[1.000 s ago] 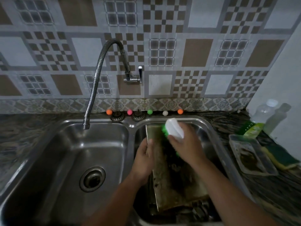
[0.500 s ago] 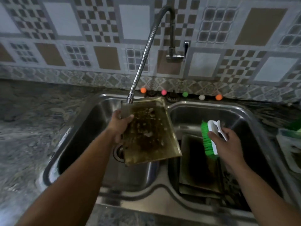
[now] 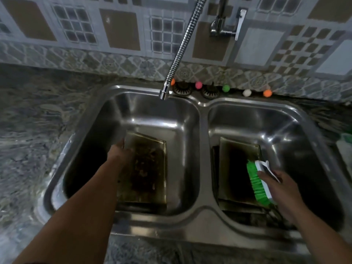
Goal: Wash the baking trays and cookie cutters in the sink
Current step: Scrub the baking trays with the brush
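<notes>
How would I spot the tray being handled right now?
Find the double sink and look in its left basin, under the tap. The tray there is held by the left hand; crumbs cover it, unlike the darker tray right.

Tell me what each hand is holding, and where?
Left hand grips the dirty metal baking tray by its far-left corner; right hand holds the green-bristled white scrub brush by its handle.

- Double sink (image 3: 202, 216): one baking tray (image 3: 150, 168) in left basin, left hand (image 3: 120, 152) at its left edge.
- Second tray (image 3: 234, 168) in right basin; right hand (image 3: 280, 189) holds brush (image 3: 257, 182) over its right side.
- Faucet spout (image 3: 164, 92) above left basin's rear.
</notes>
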